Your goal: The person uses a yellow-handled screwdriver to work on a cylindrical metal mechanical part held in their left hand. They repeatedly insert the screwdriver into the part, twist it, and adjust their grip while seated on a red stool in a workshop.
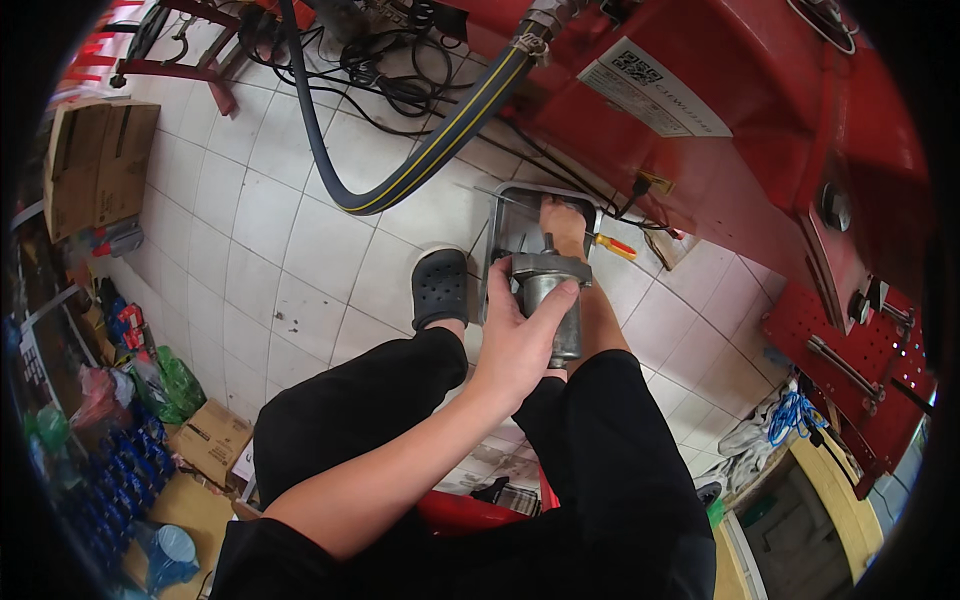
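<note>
My left hand [522, 335] is wrapped round a grey metal cylinder with a wide flange and a short shaft [553, 290], held upright between my knees, flange toward the tray. Beyond it my right hand [564, 224] reaches down into a shallow metal tray [508, 225] on the floor. Its fingers look curled in; whatever they hold is hidden. A screwdriver with a yellow and red handle [615, 246] lies across the tray, its handle past the right rim and its thin shank past the left.
A thick grey hose with yellow stripes [400, 180] loops down from a large red machine [740, 190]. Black cables [400, 90] lie tangled on the tiled floor. My dark clog [440, 285] stands left of the tray. Cardboard boxes [105, 165] and bags [175, 385] line the left side.
</note>
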Demonstrator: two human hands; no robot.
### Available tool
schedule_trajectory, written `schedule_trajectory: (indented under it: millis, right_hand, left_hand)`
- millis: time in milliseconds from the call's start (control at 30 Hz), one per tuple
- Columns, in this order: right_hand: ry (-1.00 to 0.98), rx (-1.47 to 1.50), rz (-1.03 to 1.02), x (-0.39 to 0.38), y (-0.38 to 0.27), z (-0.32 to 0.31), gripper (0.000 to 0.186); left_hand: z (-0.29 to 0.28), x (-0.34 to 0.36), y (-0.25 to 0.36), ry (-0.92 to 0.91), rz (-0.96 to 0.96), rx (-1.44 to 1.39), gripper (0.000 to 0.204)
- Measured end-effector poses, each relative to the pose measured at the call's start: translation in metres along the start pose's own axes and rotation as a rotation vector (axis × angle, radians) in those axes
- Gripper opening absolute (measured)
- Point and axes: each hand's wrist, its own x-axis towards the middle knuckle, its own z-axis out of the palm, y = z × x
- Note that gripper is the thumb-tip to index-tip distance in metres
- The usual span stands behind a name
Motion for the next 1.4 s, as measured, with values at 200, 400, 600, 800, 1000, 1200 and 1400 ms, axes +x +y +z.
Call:
schedule_trajectory:
  millis: [200, 400, 600, 800, 1000, 1200, 1400]
  right_hand:
    - [0.029, -0.001, 0.015, -0.003, 0.005, 0.008, 0.025]
    - [0.097, -0.025, 0.079, -0.012, 0.003, 0.001, 0.028]
    - [0.125, 0.004, 0.058, -0.012, 0.006, 0.008, 0.029]
    - [0.166, 0.016, 0.026, -0.012, -0.001, 0.008, 0.028]
    - [0.068, 0.044, 0.076, -0.016, -0.006, -0.003, 0.028]
    - [0.034, 0.186, 0.107, -0.049, -0.013, -0.050, 0.036]
    - [0.367, 0.577, -0.028, -0.131, 0.000, -0.128, 0.029]
  left_hand:
    - [-0.007, -0.003, -0.004, 0.018, 0.010, 0.049, 0.068]
    - [-0.017, -0.005, -0.007, 0.016, 0.018, 0.124, 0.073]
    - [-0.022, -0.013, -0.008, 0.034, -0.047, 0.124, 0.072]
    - [-0.023, -0.015, -0.011, 0.023, -0.028, 0.107, 0.071]
    - [-0.023, -0.017, -0.014, 0.053, 0.032, 0.044, 0.064]
    - [-0.029, -0.024, -0.021, -0.048, 0.070, 0.101, 0.051]
    - [-0.029, -0.048, -0.018, -0.148, 0.223, -0.032, 0.045]
